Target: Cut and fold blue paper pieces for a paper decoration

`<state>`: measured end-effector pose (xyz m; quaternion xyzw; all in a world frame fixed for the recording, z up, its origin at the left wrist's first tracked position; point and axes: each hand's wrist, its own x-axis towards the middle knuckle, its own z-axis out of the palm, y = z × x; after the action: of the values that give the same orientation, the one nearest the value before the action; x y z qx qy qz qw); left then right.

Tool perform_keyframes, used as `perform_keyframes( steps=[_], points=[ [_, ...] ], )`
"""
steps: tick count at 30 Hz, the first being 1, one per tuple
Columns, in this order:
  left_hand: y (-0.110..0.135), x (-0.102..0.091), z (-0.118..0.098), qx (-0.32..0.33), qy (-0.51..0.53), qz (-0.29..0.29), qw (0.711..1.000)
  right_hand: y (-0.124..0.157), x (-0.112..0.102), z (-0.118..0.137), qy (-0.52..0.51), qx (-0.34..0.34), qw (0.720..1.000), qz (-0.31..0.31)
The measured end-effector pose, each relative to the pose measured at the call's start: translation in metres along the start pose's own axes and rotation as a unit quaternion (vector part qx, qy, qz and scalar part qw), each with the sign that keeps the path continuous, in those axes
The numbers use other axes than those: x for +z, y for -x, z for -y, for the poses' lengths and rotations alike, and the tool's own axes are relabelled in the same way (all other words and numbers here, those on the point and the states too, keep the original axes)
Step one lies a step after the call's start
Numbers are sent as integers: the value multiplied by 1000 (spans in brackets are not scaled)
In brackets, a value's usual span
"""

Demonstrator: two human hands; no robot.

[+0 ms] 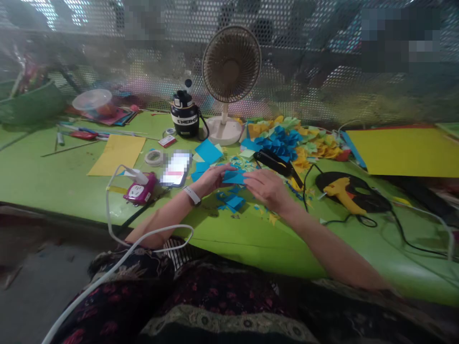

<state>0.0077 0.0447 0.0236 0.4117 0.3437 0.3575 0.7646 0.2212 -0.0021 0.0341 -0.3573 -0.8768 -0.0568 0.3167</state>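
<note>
A small piece of blue paper is held between my two hands, just above the green table. My left hand, with a white band at the wrist, pinches its left end. The fingers of my right hand close on its right end. Below the hands lie blue paper pieces among small scraps. Behind them is a blue paper square. A black stapler-like tool rests beyond my right hand, by a heap of blue cut paper with yellow and green pieces around it.
A fan and a black bottle stand at the back. Left are a phone, a tape roll, a purple power socket and yellow paper. A yellow glue gun lies right, with cables; a white cable crosses my left forearm.
</note>
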Motion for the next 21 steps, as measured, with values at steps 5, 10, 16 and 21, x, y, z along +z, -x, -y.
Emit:
perform_keyframes(
  steps=[5, 10, 16, 21],
  points=[
    [7, 13, 7, 57, 49, 4, 997, 11, 2, 18, -64, 87, 989, -104],
    [10, 18, 13, 84, 51, 13, 995, 15, 12, 20, -221, 277, 926, -130],
    [14, 19, 18, 91, 7, 56, 994, 19, 11, 21, -330, 357, 869, -92],
    [14, 21, 20, 108, -25, 68, 991, 21, 9, 24, -328, 361, 868, -93]
  ],
)
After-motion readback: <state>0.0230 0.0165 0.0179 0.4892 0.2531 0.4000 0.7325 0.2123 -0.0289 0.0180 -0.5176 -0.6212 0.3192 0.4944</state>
